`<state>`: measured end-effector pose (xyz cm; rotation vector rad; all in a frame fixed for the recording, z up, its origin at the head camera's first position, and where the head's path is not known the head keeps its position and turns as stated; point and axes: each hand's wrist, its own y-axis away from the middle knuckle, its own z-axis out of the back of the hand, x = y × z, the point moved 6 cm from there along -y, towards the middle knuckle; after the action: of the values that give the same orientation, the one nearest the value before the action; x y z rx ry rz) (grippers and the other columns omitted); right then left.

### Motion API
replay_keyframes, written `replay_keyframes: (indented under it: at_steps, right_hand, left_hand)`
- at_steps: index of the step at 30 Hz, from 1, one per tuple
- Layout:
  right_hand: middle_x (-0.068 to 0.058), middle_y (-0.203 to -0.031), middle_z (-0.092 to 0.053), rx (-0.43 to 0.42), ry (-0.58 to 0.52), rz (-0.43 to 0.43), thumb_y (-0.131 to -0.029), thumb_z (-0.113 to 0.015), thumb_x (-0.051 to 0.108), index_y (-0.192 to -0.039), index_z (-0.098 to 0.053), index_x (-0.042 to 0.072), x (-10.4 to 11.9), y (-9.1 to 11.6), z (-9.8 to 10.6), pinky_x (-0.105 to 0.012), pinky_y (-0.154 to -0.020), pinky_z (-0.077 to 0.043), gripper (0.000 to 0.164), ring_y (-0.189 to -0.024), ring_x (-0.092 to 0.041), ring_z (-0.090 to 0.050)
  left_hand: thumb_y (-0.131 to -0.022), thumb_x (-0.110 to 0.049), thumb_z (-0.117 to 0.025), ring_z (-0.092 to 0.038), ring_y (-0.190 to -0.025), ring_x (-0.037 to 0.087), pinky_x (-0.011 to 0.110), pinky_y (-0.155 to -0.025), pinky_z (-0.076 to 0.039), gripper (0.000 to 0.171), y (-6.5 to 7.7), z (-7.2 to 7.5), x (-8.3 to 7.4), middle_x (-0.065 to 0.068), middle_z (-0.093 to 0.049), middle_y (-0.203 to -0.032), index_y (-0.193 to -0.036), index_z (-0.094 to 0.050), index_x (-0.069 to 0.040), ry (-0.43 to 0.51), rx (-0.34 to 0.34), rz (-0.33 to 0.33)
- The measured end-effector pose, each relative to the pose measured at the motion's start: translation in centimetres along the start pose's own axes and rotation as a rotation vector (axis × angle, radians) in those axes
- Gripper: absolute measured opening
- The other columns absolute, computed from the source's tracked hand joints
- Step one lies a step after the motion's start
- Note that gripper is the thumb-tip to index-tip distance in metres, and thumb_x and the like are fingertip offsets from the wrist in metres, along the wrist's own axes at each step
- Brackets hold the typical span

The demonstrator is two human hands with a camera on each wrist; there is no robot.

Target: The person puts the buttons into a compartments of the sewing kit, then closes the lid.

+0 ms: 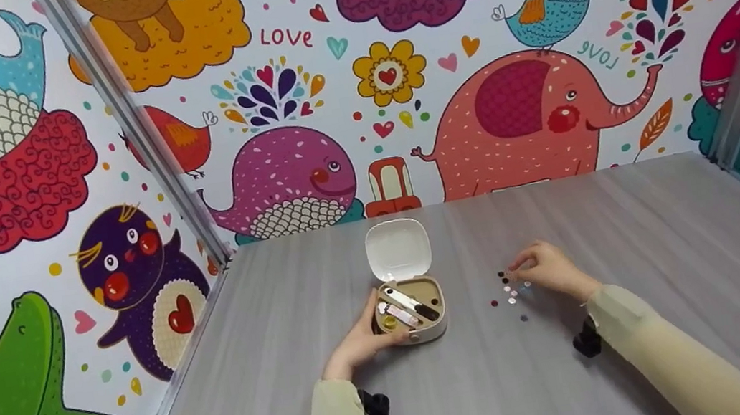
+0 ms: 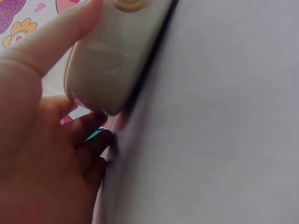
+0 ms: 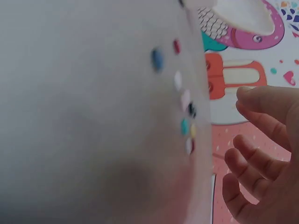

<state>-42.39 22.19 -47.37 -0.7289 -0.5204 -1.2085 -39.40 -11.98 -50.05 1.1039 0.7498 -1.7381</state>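
A small storage box [image 1: 436, 328] stands on the table with its white lid [image 1: 398, 250] raised. My left hand [image 1: 364, 342] grips its left side, thumb along the front; the left wrist view shows the thumb on the box's cream wall [image 2: 105, 70] near a tan round tab. Inside lie a slim white tool [image 1: 401, 297] with a black end, a pale pink tube-like piece, a yellow round piece and a dark disc. My right hand [image 1: 556, 272] hovers over several small button-like discs [image 1: 511, 292]. Its thumb and forefinger tips are close together; whether they pinch anything cannot be seen.
The discs are black, pink, white, red and blue; a dark red disc [image 1: 494, 303] and a bluish disc [image 1: 524, 318] lie apart. A cartoon-printed wall [image 1: 395, 131] closes off the grey table [image 1: 482, 387] at the back. Metal posts [image 1: 137, 124] stand at its corners.
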Motion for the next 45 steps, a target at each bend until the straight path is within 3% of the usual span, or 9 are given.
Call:
replay_keyframes:
  at_steps: [6, 14, 26, 37, 45]
  right_hand:
    - [-0.014, -0.092, -0.068, -0.002, -0.004, -0.004, -0.075, -0.071, -0.001, -0.089, -0.074, -0.004, -1.6, 0.6, 0.4, -0.031, -0.066, -0.049, 0.014, -0.084, -0.023, -0.062]
    - [-0.01, -0.084, -0.071, 0.059, 0.002, -0.04, -0.076, -0.071, -0.001, -0.088, -0.076, -0.004, -2.3, 0.8, 0.4, -0.026, -0.055, -0.043, 0.013, -0.066, -0.013, -0.052]
    - [-0.009, -0.087, -0.073, 0.069, 0.089, -0.066, -0.075, -0.072, 0.0, -0.085, -0.078, 0.003, -2.3, 1.0, 0.2, -0.031, -0.064, -0.05, 0.012, -0.075, -0.015, -0.059]
    - [-0.005, -0.081, -0.072, 0.064, 0.083, -0.031, -0.076, -0.074, 0.002, -0.08, -0.077, 0.004, -1.9, 0.7, 0.2, -0.029, -0.062, -0.047, 0.005, -0.071, -0.013, -0.056]
    - [-0.002, -0.074, -0.068, 0.059, 0.073, -0.053, -0.079, -0.075, 0.007, -0.077, -0.076, 0.003, -1.6, 0.7, 0.3, -0.028, -0.056, -0.042, 0.004, -0.064, -0.013, -0.052]
  left_hand:
    - [-0.077, -0.031, -0.083, -0.014, -0.142, 0.043, 0.053, -0.114, -0.015, 0.115, 0.1, 0.1, 0.1, 0.026, -0.009, -0.158, -0.155, -0.003, -0.002, -0.008, -0.004, 0.004]
    - [-0.077, -0.032, -0.082, -0.013, -0.142, 0.044, 0.055, -0.114, -0.014, 0.115, 0.1, 0.0, 0.0, 0.025, -0.008, -0.158, -0.155, -0.003, -0.003, -0.026, -0.007, 0.01]
    - [-0.079, -0.032, -0.081, -0.013, -0.143, 0.043, 0.054, -0.114, -0.015, 0.112, 0.0, -0.2, 0.2, 0.026, -0.009, -0.158, -0.154, -0.004, -0.001, -0.022, 0.003, 0.006]
    - [-0.078, -0.031, -0.082, -0.011, -0.143, 0.041, 0.053, -0.115, -0.014, 0.114, -0.1, -0.1, 0.3, 0.024, -0.008, -0.159, -0.155, -0.004, -0.003, 0.005, -0.004, 0.013]
    - [-0.078, -0.031, -0.082, -0.011, -0.143, 0.042, 0.054, -0.114, -0.013, 0.114, -0.1, -0.1, 0.1, 0.025, -0.007, -0.158, -0.155, -0.003, -0.002, 0.009, 0.002, 0.003]
